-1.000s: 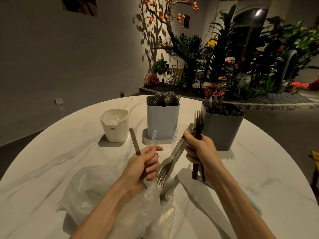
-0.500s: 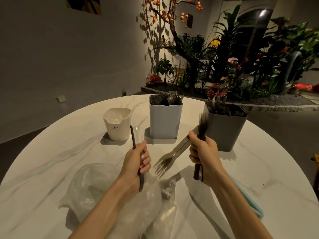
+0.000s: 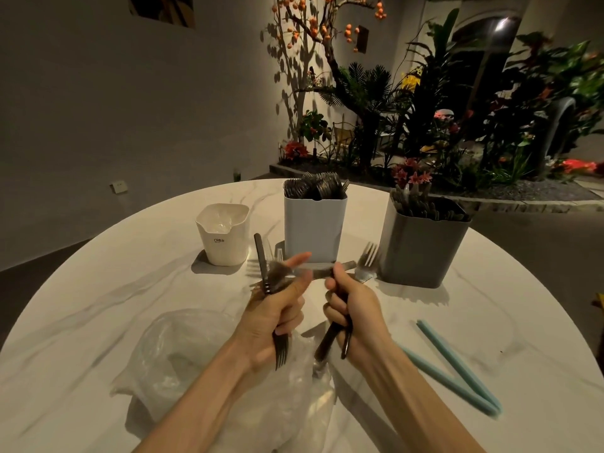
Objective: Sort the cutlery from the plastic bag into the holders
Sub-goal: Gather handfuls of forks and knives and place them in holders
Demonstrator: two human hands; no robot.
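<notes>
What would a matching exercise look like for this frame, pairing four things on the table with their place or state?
Things:
1. small white holder
2. grey holder
3. plastic bag
4. blue-green tongs

Places or states:
A. lying flat right of the right forearm
B. crumpled under the forearms
C. far right, packed with dark cutlery
D. left of the tall white holder, bearing a small printed label

Pairs: 1-D, 2-C, 3-B, 4-A
</notes>
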